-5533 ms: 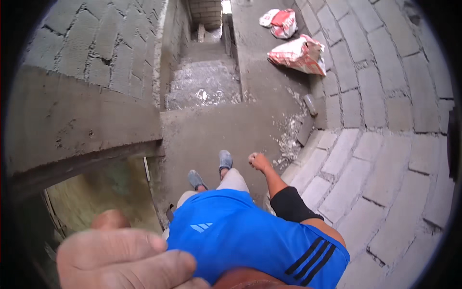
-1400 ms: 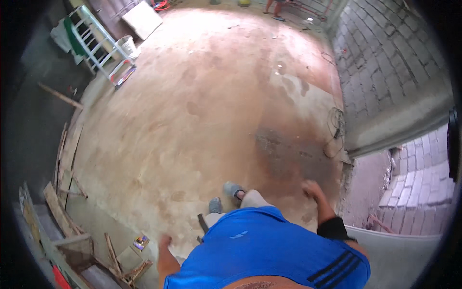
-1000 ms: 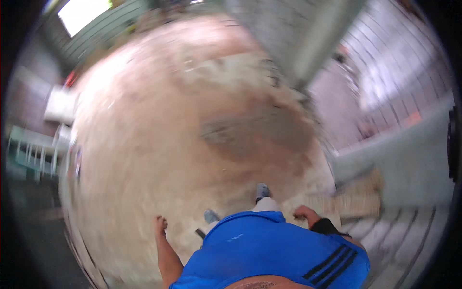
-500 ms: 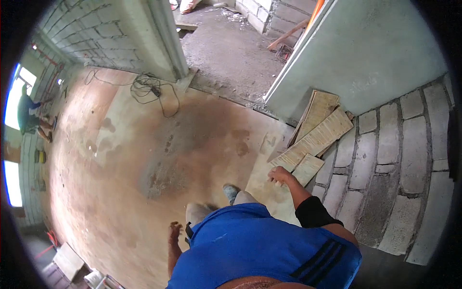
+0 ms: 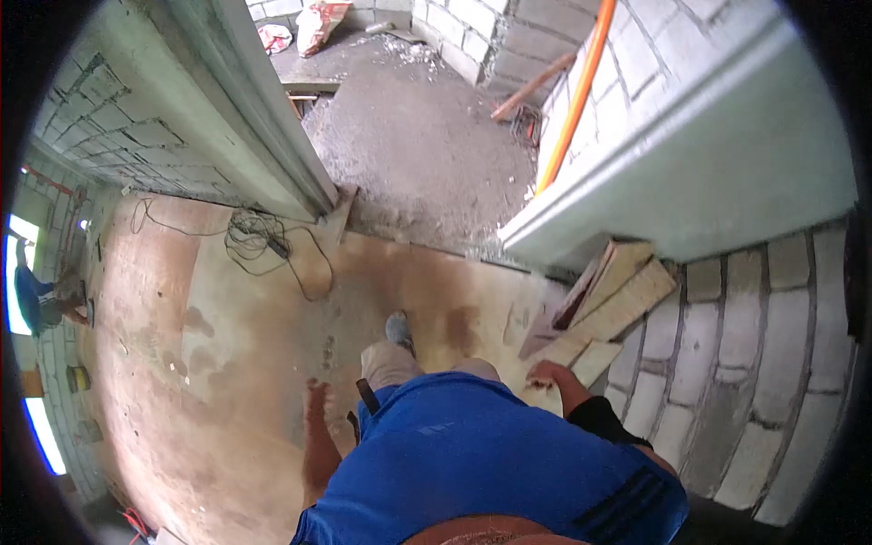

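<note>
Down by my left thigh hangs my left hand [image 5: 318,398], slightly blurred, its fingers loosely apart and nothing seen in it. On the other side my right hand [image 5: 554,373] is held low, fingers loosely bent with small gaps, and no object shows in it. In the picture it overlaps the near end of some wooden boards [image 5: 618,304] stacked by the wall; I see no grip on them. One grey shoe [image 5: 399,331] is forward on the wooden sheet floor [image 5: 227,363].
A doorway with a rough concrete floor [image 5: 409,145] lies ahead. A tangled black cable [image 5: 259,238] lies left of it. An orange pipe [image 5: 577,95] leans beyond the right jamb. Bare block wall [image 5: 699,336] stands at right. Another person [image 5: 36,295] crouches far left by windows.
I have stepped toward the doorway, and more of the room beyond shows. My left hand has swung forward; my right hand sits lower in the picture. The boards are unmoved.
</note>
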Demonstrator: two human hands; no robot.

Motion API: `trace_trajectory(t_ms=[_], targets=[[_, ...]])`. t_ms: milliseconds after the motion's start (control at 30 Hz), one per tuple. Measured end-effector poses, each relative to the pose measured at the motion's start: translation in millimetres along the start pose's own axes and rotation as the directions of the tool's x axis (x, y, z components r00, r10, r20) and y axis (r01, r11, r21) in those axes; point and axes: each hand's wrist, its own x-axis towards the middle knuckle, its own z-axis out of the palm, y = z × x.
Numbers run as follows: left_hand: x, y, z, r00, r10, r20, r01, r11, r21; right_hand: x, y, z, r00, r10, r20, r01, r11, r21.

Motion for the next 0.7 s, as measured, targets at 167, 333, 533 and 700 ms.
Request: trace_trajectory(t_ms=[167, 333, 533, 700], targets=[[104.9, 229.1, -86.3, 0.952, 0.282, -0.122, -0.3, 0.769, -0.564, -6.9, -52.6, -61.6, 0.983, 0.172, -0.071, -0.128, 0.903, 0.411], [115.5, 467.4, -181.3, 0.833, 0.401, -0.382, -0.549, 0.503, -0.668, 23.3, -122.7, -175.7, 0.988, 0.081, -0.133, -0.022, 0.918, 0.396], [116.9, 634.9, -168.8, 0.72, 0.345, -0.602, -0.692, 0.418, -0.589, 107.6, -140.7, -340.9, 0.874, -0.008, -0.485, 0.268, 0.842, 0.468], [148.5, 693.3, -162.7, 0.726, 0.203, -0.657, -0.679, 0.362, -0.638, 113.9, -183.9, -491.6, 0.934, -0.042, -0.355, 0.179, 0.915, 0.362]])
